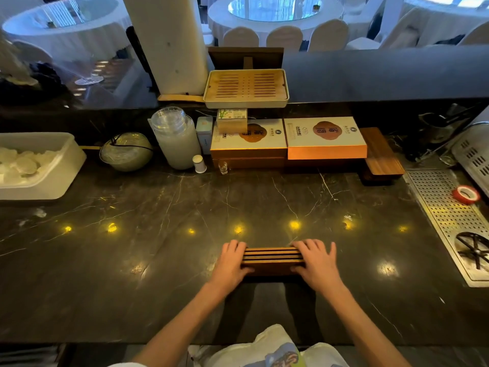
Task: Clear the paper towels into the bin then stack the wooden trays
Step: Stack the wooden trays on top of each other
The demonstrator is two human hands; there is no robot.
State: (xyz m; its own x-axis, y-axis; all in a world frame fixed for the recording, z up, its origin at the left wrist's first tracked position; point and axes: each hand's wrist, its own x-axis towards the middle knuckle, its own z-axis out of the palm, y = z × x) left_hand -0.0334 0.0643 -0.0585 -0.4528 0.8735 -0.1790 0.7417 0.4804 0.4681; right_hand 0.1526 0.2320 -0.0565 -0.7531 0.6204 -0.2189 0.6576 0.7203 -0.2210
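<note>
now, left hand (pixel 230 262) and right hand (pixel 317 264), fingers (pixel 307 246) curled round one stack of wooden trays (pixel 272 260)

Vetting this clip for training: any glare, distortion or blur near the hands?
Head view: yellow lamp reflections dot the glossy counter just beyond the left hand and right hand; both, and the stack of wooden trays they grip, look sharp; the wide-angle lens bows the ledge, and the round tables behind are blown out.
</note>
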